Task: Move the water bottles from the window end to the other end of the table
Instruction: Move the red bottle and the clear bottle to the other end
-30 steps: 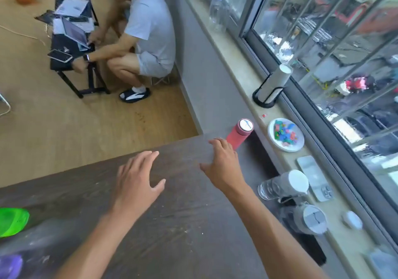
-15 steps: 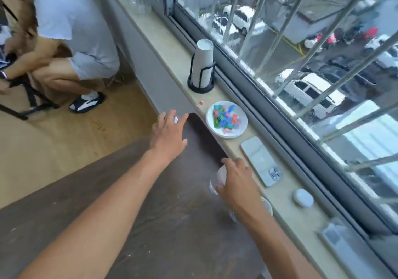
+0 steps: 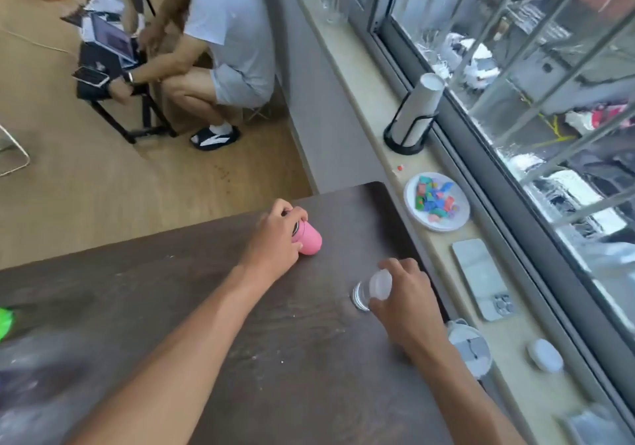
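My left hand (image 3: 276, 241) is closed around the top of a pink bottle (image 3: 309, 238), which is over the dark wooden table (image 3: 213, 293) near its window end. My right hand (image 3: 403, 302) grips a clear bottle with a white cap (image 3: 372, 288) by its top, a little nearer the window. A third clear bottle with a white flip lid (image 3: 469, 348) stands at the table's window edge, just right of my right wrist. A green bottle (image 3: 5, 322) shows at the far left edge of the table.
The window sill (image 3: 443, 238) holds a cup dispenser (image 3: 414, 116), a plate of coloured bits (image 3: 436, 200), a phone (image 3: 482, 278) and a small white case (image 3: 544, 355). A person (image 3: 220, 52) crouches on the floor beyond the table by a low black stand.
Both hands reached to the window end and closed on bottles: the left on the pink one, the right on the clear white-capped one. Both bottles now sit further from the window.
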